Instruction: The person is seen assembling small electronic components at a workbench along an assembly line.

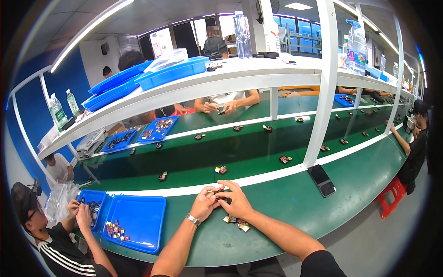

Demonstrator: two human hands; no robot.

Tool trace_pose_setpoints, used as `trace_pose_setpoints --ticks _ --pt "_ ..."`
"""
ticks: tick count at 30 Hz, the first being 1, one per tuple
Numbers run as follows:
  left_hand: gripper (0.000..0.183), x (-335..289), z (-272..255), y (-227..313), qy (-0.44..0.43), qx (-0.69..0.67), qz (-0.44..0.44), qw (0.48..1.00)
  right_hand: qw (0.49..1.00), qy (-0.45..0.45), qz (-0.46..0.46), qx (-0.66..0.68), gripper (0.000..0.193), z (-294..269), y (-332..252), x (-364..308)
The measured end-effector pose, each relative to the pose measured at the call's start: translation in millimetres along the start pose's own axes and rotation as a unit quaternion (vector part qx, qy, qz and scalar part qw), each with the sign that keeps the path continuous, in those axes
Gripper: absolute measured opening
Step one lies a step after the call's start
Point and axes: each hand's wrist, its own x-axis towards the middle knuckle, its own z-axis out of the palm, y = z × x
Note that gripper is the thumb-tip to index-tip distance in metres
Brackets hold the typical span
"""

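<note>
left hand: nearly closed, pinching dark part
right hand: half curled, fingers on it
dark part: between both hands, over green bench
loose parts: near right hand

At the upper right of the frame you can see large pale lettering on the purple-and-blue label of a clear bottle. At the upper centre, a white bottle shows you red printing, too small to read from your view.
</note>
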Motion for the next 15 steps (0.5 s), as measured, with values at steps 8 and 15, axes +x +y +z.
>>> trace_pose_setpoints --ticks 8,15 --pt "0.025 1.5 -1.4 -2.7 0.0 -0.013 -0.019 1.0 1.0 0.008 0.029 -0.002 0.016 1.8 7.8 -2.2" --pt "0.025 2.6 -0.9 -6.6 0.014 -0.007 -0.011 1.0 1.0 -0.013 0.013 -0.006 0.017 2.9 10.4 0.0"
